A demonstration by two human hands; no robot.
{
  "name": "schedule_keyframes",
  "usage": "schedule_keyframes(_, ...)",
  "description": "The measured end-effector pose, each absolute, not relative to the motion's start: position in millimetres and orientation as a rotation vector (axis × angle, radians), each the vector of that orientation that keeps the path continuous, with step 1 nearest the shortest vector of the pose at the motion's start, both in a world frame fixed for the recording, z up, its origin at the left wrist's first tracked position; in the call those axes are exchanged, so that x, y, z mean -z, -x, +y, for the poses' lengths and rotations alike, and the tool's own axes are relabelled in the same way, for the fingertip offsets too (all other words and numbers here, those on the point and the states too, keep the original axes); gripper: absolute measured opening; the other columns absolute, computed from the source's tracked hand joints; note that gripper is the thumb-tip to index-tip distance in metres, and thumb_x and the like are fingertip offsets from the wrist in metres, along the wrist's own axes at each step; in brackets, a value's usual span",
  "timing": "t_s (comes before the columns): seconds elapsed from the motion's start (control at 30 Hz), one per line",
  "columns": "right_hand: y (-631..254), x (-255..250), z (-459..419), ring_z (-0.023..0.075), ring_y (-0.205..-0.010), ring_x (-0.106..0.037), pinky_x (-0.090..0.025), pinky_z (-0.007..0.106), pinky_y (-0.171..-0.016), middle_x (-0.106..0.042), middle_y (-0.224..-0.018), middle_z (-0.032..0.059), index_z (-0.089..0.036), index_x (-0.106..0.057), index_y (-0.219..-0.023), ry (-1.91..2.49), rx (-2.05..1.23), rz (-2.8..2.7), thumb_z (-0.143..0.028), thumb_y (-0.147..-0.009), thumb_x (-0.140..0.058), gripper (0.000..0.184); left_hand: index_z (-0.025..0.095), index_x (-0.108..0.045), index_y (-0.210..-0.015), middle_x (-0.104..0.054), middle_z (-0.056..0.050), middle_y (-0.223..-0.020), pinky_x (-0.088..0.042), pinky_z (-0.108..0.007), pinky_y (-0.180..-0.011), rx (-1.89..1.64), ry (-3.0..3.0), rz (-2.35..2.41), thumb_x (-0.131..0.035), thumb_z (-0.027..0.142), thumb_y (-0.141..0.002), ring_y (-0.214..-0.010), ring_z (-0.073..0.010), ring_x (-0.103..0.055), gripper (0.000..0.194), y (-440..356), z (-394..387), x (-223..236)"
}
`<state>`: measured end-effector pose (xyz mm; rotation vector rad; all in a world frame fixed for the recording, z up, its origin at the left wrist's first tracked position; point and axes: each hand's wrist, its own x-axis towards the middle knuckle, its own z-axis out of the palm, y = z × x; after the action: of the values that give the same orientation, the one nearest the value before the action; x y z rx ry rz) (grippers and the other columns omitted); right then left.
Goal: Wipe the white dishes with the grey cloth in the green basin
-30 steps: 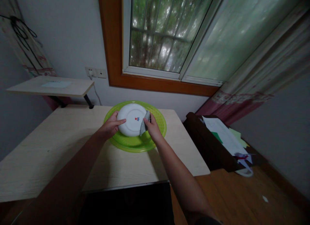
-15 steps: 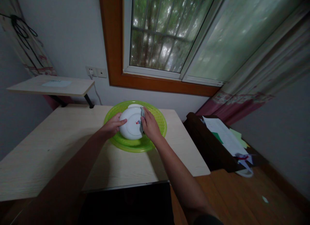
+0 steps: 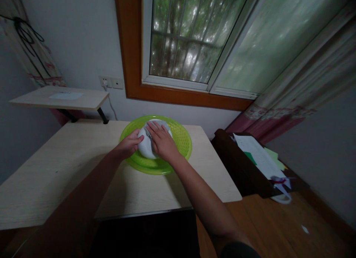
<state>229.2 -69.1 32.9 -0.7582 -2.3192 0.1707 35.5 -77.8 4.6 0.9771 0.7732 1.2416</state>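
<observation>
A white bowl (image 3: 145, 148) is held bottom up over a green plastic basin (image 3: 183, 141) with a perforated, basket-like inside. My left hand (image 3: 129, 144) grips its left edge, the thumb lying on the outside. Across the bowl's underside lies my right hand (image 3: 163, 142), fingers extended, pressing a grey cloth (image 3: 164, 123) against the surface. The cloth shows around the fingertips; the hand covers the rest of it and the printed mark on the bowl. Another white piece of dishware under the bowl is mostly hidden.
The basin stands on a pale wooden table (image 3: 91, 172). A raised shelf (image 3: 36, 97) with a paper on it is at the left, near a wall socket (image 3: 111, 82). Beyond the table's right edge is a dark brown piece of furniture (image 3: 236, 165) bearing papers.
My right hand has slid leftward with the cloth, from the bowl's right edge onto its underside, covering the printed mark. The left hand keeps its grip.
</observation>
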Motion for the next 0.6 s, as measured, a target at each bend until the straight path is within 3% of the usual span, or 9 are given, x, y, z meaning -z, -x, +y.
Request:
schedule_keyframes(0.2, -253.1, -14.5, -48.6, 0.0244, -0.148, -0.038, -0.027, 0.047, -0.126, -0.046, -0.157, 0.0105, -0.019, -0.045, -0.152, 0.996, -0.361, -1.984, -0.031, -0.102, -0.04, 0.052, 0.018, -0.059, -0.107, -0.069, -0.009, -0.105, -0.052, -0.04, -0.089, -1.194, -1.0, 0.803, -0.084, 0.041, -0.07, -0.106, -0.0309, -0.066, 0.05, -31.6, -77.4, -2.4)
schedule_keyframes(0.37, -265.4, -1.6, -43.0, 0.0272, -0.127, -0.059, -0.043, 0.046, -0.113, -0.065, -0.132, 0.0138, -0.017, -0.063, -0.13, 1.142, -0.486, -1.809, -0.036, -0.101, -0.038, 0.043, 0.018, -0.06, -0.109, -0.068, -0.008, -0.102, -0.05, -0.036, -0.086, -1.198, -1.011, 0.799, -0.085, 0.04, -0.07, -0.102, -0.0282, -0.065, 0.052, -30.3, -75.2, -0.6)
schedule_keyframes(0.47, -262.4, -3.9, -43.8, 0.0266, -0.124, -0.06, -0.044, 0.045, -0.112, -0.067, -0.128, 0.013, -0.018, -0.065, -0.127, 1.17, -0.46, -1.799, -0.035, -0.101, -0.038, 0.041, 0.018, -0.059, -0.109, -0.068, -0.007, -0.102, -0.05, -0.033, -0.084, -1.182, -1.012, 0.78, -0.085, 0.038, -0.07, -0.099, -0.0263, -0.065, 0.052, -30.2, -75.5, -1.8)
schedule_keyframes(0.6, -252.7, -14.6, -46.4, 0.0268, -0.134, -0.053, -0.038, 0.044, -0.118, -0.06, -0.142, 0.0157, -0.013, -0.056, -0.14, 1.129, -0.328, -1.894, -0.036, -0.103, -0.038, 0.047, 0.018, -0.058, -0.108, -0.069, -0.006, -0.102, -0.05, -0.032, -0.085, -1.168, -1.02, 0.746, -0.084, 0.036, -0.072, -0.101, -0.0249, -0.065, 0.049, -29.8, -77.2, -4.3)
